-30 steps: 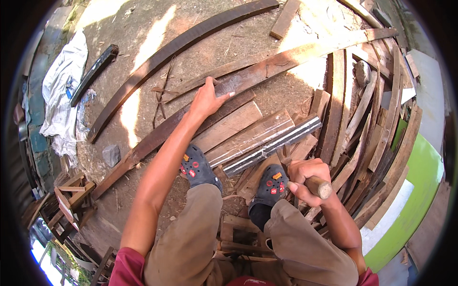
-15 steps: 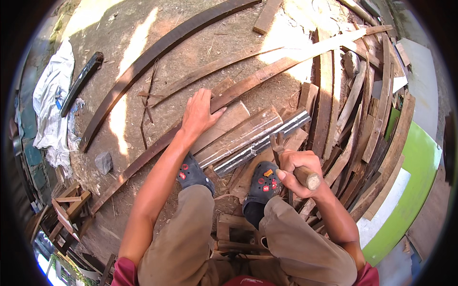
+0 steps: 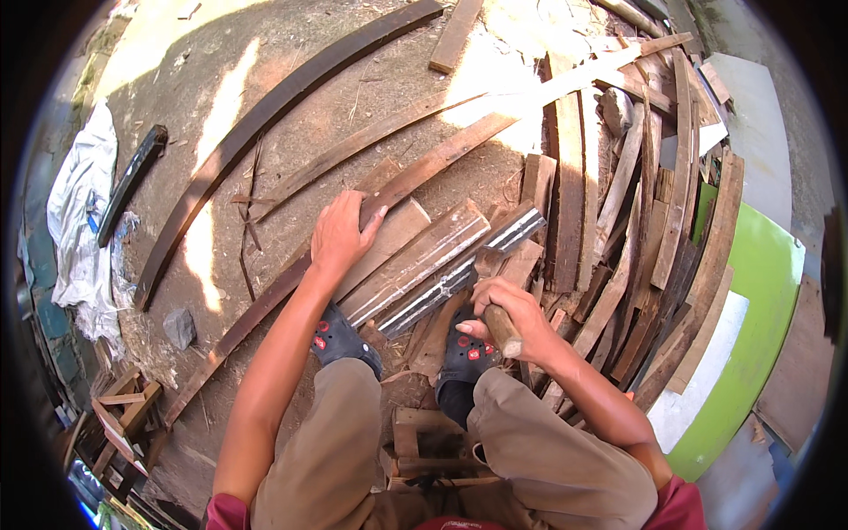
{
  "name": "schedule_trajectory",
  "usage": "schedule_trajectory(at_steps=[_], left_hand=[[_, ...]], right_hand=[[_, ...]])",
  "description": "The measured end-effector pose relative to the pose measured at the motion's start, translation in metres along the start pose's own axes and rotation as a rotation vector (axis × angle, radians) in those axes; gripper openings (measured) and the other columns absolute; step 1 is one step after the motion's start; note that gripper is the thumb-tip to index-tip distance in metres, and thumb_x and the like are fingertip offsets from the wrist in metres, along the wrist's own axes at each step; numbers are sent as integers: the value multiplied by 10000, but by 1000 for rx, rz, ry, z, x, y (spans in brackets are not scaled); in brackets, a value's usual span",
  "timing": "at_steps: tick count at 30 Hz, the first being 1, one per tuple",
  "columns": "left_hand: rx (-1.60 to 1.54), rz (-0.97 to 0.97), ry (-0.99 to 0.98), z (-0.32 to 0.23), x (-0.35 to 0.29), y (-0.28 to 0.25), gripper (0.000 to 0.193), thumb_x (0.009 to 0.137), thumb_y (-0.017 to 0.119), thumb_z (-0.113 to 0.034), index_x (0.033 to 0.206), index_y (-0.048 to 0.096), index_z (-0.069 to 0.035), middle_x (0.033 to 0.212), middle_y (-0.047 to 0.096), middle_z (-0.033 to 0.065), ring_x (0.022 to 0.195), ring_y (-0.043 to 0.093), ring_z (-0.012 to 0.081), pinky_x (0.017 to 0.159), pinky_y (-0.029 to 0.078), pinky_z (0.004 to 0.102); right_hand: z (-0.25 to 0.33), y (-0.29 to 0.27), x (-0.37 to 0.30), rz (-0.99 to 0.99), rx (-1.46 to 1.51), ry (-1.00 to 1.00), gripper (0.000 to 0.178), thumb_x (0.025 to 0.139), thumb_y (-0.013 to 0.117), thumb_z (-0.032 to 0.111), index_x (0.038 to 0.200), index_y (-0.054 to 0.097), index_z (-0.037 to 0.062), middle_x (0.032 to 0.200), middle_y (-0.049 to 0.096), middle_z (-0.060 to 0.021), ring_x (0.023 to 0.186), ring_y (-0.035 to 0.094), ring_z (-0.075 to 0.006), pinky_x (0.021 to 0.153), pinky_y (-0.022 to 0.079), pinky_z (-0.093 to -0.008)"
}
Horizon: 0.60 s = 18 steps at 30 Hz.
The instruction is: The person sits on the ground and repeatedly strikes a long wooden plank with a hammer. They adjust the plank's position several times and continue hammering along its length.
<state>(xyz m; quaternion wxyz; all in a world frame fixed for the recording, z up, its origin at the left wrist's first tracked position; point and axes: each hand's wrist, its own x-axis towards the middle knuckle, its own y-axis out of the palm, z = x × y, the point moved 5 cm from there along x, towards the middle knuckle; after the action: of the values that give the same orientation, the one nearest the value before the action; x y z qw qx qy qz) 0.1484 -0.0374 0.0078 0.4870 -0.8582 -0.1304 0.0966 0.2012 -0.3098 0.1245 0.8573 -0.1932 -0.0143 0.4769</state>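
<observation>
Turned since earlier, the long plank (image 3: pixel 433 170) is showing its narrower face beside short boards (image 3: pixel 393 235); the left hand (image 3: pixel 343 231) is gripping it, the right hand (image 3: pixel 523 320) is gripping a hammer (image 3: pixel 502 330) over the striped board (image 3: pixel 519 230).

Ground (image 3: pixel 305 143) lies open between the dark beam (image 3: pixel 291 90) and thin strip (image 3: pixel 353 142) — piled planks (image 3: pixel 671 231) block the way right of the right hand (image 3: pixel 519 318).

The ground (image 3: pixel 309 131) was dusty, brown and sun-streaked. On it lay a long dark beam (image 3: pixel 265 115), a thin plank (image 3: pixel 353 150), a short plank (image 3: pixel 456 35), a grey stone (image 3: pixel 179 328) and, leftward, a rumpled white sack (image 3: pixel 84 221) with a short dark block (image 3: pixel 132 185) just beside it; a woodpile (image 3: pixel 714 247) covered the right side.
</observation>
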Motion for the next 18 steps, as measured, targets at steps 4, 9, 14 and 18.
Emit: schedule_trajectory(at_steps=[4,9,14,18], left_hand=[[-1,8,26,-3,-1,1,469,934,679,-394,1204,626,-14,1183,661,165,1081,633,358,927,499,446],[-18,29,-24,5,-7,8,519,919,701,-397,1258,629,-11,1235,690,180,1079,677,365,926,538,436],[0,-4,-5,0,-13,6,526,892,746,-366,1266,630,-15,1202,709,182,1015,709,364,866,571,422],[-17,-84,57,-9,-17,7,541,872,770,-357,1267,628,-16,1188,713,184,1001,714,360,855,576,426]], right_hand=[[-19,0,-4,8,61,32,352,834,845,236,909,571,29,937,603,-114,914,606,-260,846,501,-371],[-53,-38,23,-406,438,294,532,996,521,609,816,443,115,668,452,2,603,478,-132,588,463,-311],[-57,-131,105,-710,779,306,542,1020,443,628,812,398,129,600,332,56,491,366,-87,501,421,-305],[-75,-197,181,-851,820,233,453,1064,477,488,860,429,86,678,398,2,540,398,-121,511,409,-327]])
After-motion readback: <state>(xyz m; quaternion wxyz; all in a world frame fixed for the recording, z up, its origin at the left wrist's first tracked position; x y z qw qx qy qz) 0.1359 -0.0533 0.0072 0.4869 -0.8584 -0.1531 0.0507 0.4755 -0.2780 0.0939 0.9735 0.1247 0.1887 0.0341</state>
